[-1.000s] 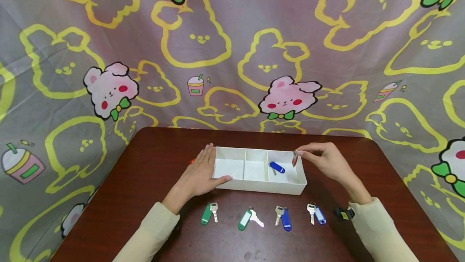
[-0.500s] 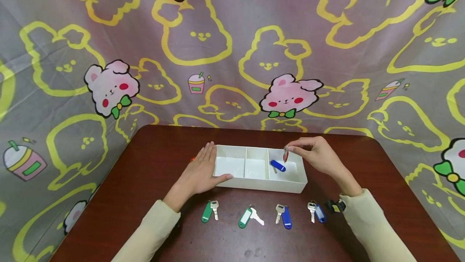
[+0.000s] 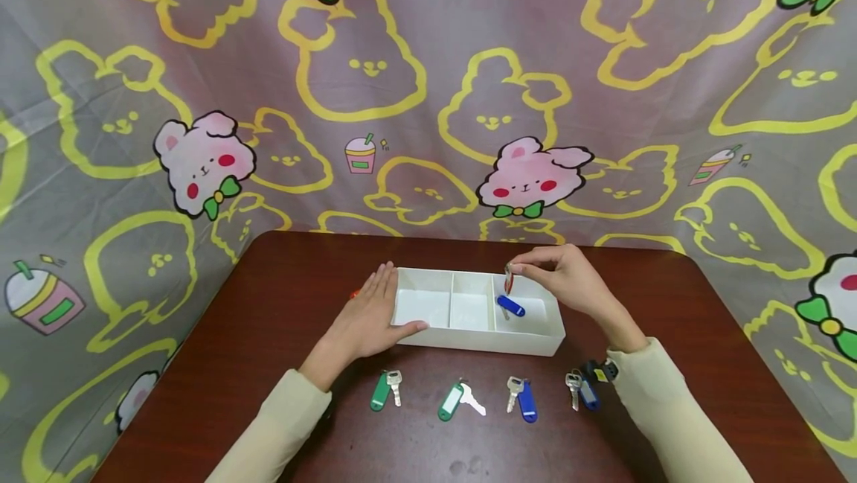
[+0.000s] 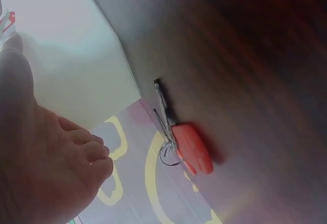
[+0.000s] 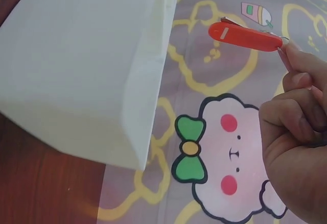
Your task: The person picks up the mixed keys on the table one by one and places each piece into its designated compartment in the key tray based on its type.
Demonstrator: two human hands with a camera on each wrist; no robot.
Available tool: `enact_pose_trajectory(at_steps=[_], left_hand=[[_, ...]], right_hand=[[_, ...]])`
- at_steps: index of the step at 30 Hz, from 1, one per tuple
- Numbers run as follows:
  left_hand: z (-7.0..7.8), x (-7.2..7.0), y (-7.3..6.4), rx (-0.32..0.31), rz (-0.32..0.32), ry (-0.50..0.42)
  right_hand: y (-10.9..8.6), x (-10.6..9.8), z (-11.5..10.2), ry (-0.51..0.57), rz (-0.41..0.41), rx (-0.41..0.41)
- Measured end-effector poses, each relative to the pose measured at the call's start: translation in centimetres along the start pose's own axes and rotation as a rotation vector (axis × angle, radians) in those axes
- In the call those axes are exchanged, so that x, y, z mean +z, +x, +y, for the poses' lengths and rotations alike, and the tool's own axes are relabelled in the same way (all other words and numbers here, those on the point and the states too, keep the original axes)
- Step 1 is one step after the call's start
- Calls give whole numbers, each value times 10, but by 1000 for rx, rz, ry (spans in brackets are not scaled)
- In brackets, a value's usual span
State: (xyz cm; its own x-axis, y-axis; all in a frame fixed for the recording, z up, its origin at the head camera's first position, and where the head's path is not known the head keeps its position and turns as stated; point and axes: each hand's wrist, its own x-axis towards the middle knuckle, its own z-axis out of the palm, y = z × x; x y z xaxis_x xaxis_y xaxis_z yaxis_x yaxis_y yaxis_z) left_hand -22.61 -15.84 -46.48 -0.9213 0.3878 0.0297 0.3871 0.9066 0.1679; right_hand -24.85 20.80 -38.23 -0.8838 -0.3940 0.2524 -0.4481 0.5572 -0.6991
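My right hand (image 3: 572,282) pinches a key with a red tag (image 5: 244,36) by its ring, and it hangs over the right compartment of a white three-part box (image 3: 462,339). Inside that compartment lies a key with a blue tag (image 3: 512,306), close below the hanging one. My left hand (image 3: 364,319) rests at the box's left end, fingers straight and thumb along the front wall. Beyond its fingers, another key with a red tag (image 4: 191,147) lies on the table, mostly hidden in the head view.
In front of the box lie two keys with green tags (image 3: 380,392) (image 3: 451,402) and two with blue tags (image 3: 528,402) (image 3: 589,394), in a row on the brown table (image 3: 268,379). A patterned cloth (image 3: 415,96) hangs behind the table.
My right hand has moved left with the red-tagged key, from the box's right end to above the blue-tagged key near the divider. My left hand has stayed in place.
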Motion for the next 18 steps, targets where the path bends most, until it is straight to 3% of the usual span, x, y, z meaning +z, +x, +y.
enact_pose_trajectory(at_steps=[18], left_hand=[[0,-1,-1,8,4,-16]], right_hand=[[25,14,-21,-8,-96,-31]])
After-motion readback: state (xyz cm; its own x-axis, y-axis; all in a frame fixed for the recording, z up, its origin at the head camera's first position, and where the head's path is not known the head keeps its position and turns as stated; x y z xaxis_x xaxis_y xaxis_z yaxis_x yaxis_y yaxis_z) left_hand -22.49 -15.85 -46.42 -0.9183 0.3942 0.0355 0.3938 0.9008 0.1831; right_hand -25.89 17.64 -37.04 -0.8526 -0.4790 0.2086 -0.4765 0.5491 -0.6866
